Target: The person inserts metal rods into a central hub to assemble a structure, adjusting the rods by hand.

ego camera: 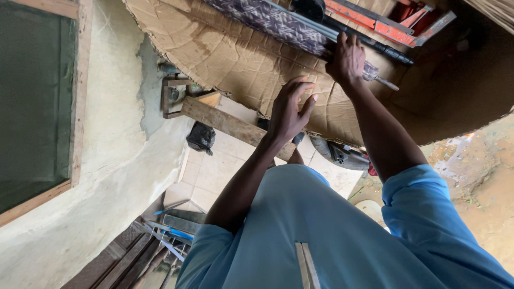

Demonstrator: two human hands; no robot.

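Gripping the dark metal bar (375,45) with my right hand (347,60) at the cardboard sheet's (225,53) top edge, I am spreading my open left hand (288,109) against the cardboard.

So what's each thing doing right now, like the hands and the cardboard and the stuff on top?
Left hand: open, fingers spread, flat against the cardboard.
Right hand: closed around the metal bar.
Metal bar: lying on the cardboard, gripped.
Cardboard sheet: spread flat, creased and stained.
Patterned strip: lying along the bar.
Wooden plank: lying flat beneath the cardboard's edge.
Black bag: crumpled on the tiles.
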